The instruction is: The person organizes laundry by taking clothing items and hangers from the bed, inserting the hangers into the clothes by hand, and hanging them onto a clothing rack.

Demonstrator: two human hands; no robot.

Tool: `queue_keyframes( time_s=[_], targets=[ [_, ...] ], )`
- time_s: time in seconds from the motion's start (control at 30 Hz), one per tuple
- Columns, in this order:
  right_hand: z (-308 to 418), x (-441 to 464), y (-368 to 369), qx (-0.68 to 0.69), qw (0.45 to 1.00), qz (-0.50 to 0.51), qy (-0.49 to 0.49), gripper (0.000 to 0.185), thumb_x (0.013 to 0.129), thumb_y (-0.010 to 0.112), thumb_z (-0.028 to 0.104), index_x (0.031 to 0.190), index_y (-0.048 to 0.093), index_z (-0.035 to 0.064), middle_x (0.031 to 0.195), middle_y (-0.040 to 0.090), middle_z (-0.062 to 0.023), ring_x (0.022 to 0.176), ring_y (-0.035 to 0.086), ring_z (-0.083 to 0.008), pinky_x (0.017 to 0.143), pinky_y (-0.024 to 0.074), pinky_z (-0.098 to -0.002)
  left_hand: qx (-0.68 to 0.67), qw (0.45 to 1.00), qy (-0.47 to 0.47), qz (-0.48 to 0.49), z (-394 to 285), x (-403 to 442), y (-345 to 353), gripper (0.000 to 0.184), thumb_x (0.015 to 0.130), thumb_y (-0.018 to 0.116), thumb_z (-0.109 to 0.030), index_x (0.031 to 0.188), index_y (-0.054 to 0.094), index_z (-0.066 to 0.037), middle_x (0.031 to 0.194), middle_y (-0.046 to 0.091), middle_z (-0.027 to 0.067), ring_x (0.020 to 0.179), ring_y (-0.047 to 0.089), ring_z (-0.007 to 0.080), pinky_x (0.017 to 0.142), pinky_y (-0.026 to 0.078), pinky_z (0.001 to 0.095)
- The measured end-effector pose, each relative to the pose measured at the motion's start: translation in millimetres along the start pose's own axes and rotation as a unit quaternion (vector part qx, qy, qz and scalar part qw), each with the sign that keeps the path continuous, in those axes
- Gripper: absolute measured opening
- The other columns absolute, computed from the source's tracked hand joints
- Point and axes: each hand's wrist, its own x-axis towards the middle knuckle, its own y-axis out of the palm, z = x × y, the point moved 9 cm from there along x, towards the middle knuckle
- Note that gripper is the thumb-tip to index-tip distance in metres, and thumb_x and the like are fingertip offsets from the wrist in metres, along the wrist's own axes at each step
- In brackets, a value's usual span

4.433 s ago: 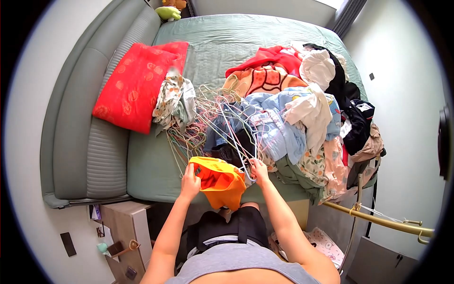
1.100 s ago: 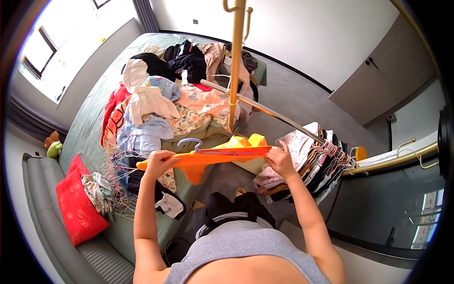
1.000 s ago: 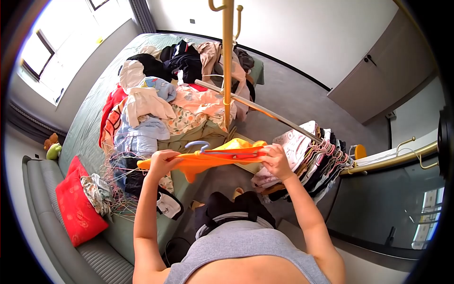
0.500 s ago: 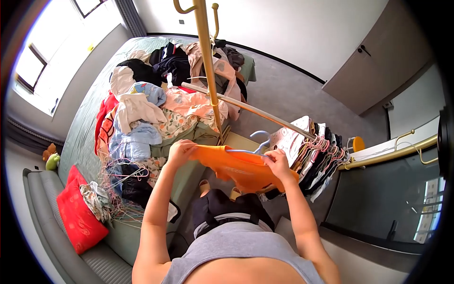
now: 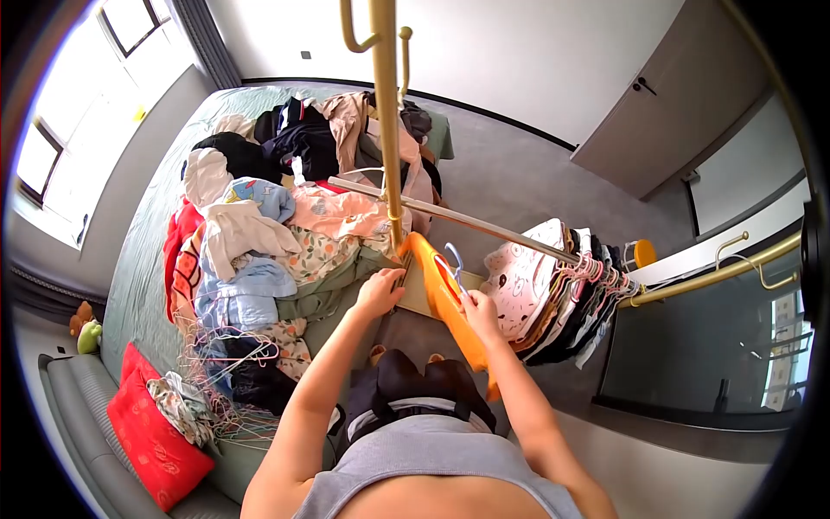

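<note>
An orange T-shirt (image 5: 454,311) hangs on a blue hanger (image 5: 455,258), seen nearly edge-on in front of me. My right hand (image 5: 481,313) grips the shirt and hanger together at the near shoulder, just below the hook. To the left, my left hand (image 5: 380,292) is apart from the shirt, its fingers loosely bent and holding nothing visible. Beyond the shirt, a metal rail (image 5: 484,227) slopes down to the right. Several garments (image 5: 532,281) hang close together at its right end, on mostly pink hangers (image 5: 592,270).
A bed (image 5: 143,251) on the left carries a heap of clothes (image 5: 251,233) and a tangle of wire hangers (image 5: 229,346). A gold upright post (image 5: 386,112) with hooks rises ahead. A red cushion (image 5: 156,432) lies on a grey sofa (image 5: 86,432). On the right is a dark glass panel (image 5: 692,346).
The orange T-shirt has turned from spread between both hands to nearly edge-on. My left hand has let go of it and moved right. My right hand, still holding on, has shifted slightly left.
</note>
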Motion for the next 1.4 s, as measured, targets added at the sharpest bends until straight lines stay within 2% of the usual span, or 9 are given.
queue_keyframes(
  time_s=[0.3, 0.43, 0.47, 0.87, 0.97, 1.03, 1.1, 1.17, 1.4],
  targets=[
    [-10, 106, 116, 0.208, 0.977, -0.032, 0.044, 0.021, 0.088, 0.049, 0.017, 0.088, 0.062, 0.0014, 0.071, 0.064, -0.0044, 0.064, 0.056, -0.0122, 0.061, 0.0428, -0.0264, -0.081, 0.997, -0.007, 0.003, 15, -6, -48, 0.028, 0.080, 0.058, -0.019, 0.106, 0.060, -0.008, 0.103, 0.059, 0.0126, 0.095, 0.056, 0.0311, 0.081, 0.046, 0.0379],
    [0, 148, 154, 0.241, 0.968, 0.008, 0.067, 0.019, 0.087, 0.050, 0.015, 0.079, 0.059, 0.0000, 0.070, 0.061, -0.0042, 0.068, 0.056, -0.0124, 0.063, 0.0426, -0.0262, -0.068, 0.997, -0.044, 0.009, 40, -13, -60, 0.027, 0.081, 0.057, -0.019, 0.106, 0.060, -0.008, 0.102, 0.059, 0.0122, 0.095, 0.056, 0.0304, 0.081, 0.046, 0.0374],
    [0, 158, 163, 0.201, 0.975, 0.030, 0.092, 0.012, 0.085, 0.052, 0.009, 0.088, 0.058, -0.0005, 0.077, 0.060, -0.0051, 0.071, 0.056, -0.0111, 0.068, 0.0442, -0.0242, -0.066, 0.996, -0.053, 0.006, 46, -16, -63, 0.027, 0.081, 0.057, -0.019, 0.106, 0.060, -0.009, 0.102, 0.059, 0.0122, 0.095, 0.056, 0.0303, 0.081, 0.046, 0.0373],
    [-37, 197, 222, 0.067, 0.983, 0.116, 0.127, 0.007, 0.073, 0.058, 0.007, 0.077, 0.057, 0.0018, 0.065, 0.052, -0.0021, 0.057, 0.048, -0.0108, 0.051, 0.0378, -0.0273, -0.073, 0.973, -0.185, -0.118, 92, -92, -75, 0.026, 0.082, 0.056, -0.015, 0.108, 0.059, -0.010, 0.103, 0.058, 0.0105, 0.091, 0.058, 0.0274, 0.079, 0.047, 0.0357],
    [-44, 198, 229, 0.050, 0.992, 0.105, 0.049, 0.009, 0.070, 0.056, 0.007, 0.075, 0.056, -0.0012, 0.067, 0.056, -0.0040, 0.062, 0.051, -0.0140, 0.060, 0.0437, -0.0319, -0.085, 0.950, -0.261, -0.147, 103, -125, -60, 0.025, 0.082, 0.056, -0.017, 0.106, 0.059, -0.010, 0.103, 0.058, 0.0101, 0.093, 0.057, 0.0284, 0.080, 0.047, 0.0363],
    [-4, 171, 217, -0.048, 0.995, 0.078, 0.032, 0.029, 0.072, 0.054, 0.006, 0.098, 0.057, -0.0084, 0.090, 0.062, -0.0203, 0.086, 0.060, -0.0299, 0.080, 0.0457, -0.0384, -0.096, 0.934, -0.290, -0.184, 112, -151, -46, 0.025, 0.082, 0.057, -0.017, 0.106, 0.059, -0.011, 0.103, 0.058, 0.0087, 0.096, 0.056, 0.0276, 0.080, 0.046, 0.0364],
    [13, 152, 209, -0.137, 0.987, -0.032, -0.072, 0.040, 0.075, 0.052, 0.004, 0.112, 0.049, -0.0100, 0.120, 0.046, -0.0280, 0.113, 0.044, -0.0392, 0.099, 0.0344, -0.0425, -0.107, 0.914, -0.323, -0.222, 115, -182, -35, 0.025, 0.081, 0.057, -0.017, 0.105, 0.059, -0.011, 0.103, 0.059, 0.0084, 0.094, 0.057, 0.0274, 0.080, 0.047, 0.0362],
    [49, 101, 216, -0.133, 0.958, -0.106, -0.232, 0.043, 0.074, 0.050, 0.001, 0.116, 0.047, -0.0087, 0.122, 0.045, -0.0263, 0.114, 0.044, -0.0367, 0.100, 0.0336, -0.0420, -0.124, 0.883, -0.368, -0.264, 120, -220, -30, 0.023, 0.081, 0.057, -0.016, 0.103, 0.061, -0.010, 0.100, 0.060, 0.0089, 0.091, 0.058, 0.0270, 0.078, 0.047, 0.0357],
    [65, -38, 353, 0.006, 0.921, 0.335, -0.198, 0.036, 0.074, 0.047, -0.004, 0.108, 0.056, 0.0012, 0.105, 0.055, -0.0116, 0.098, 0.054, -0.0223, 0.085, 0.0437, -0.0315, -0.132, 0.695, -0.476, -0.522, 184, -399, -15, 0.021, 0.080, 0.057, -0.011, 0.099, 0.062, -0.003, 0.086, 0.064, 0.0115, 0.077, 0.063, 0.0209, 0.070, 0.050, 0.0308]
  ],
)
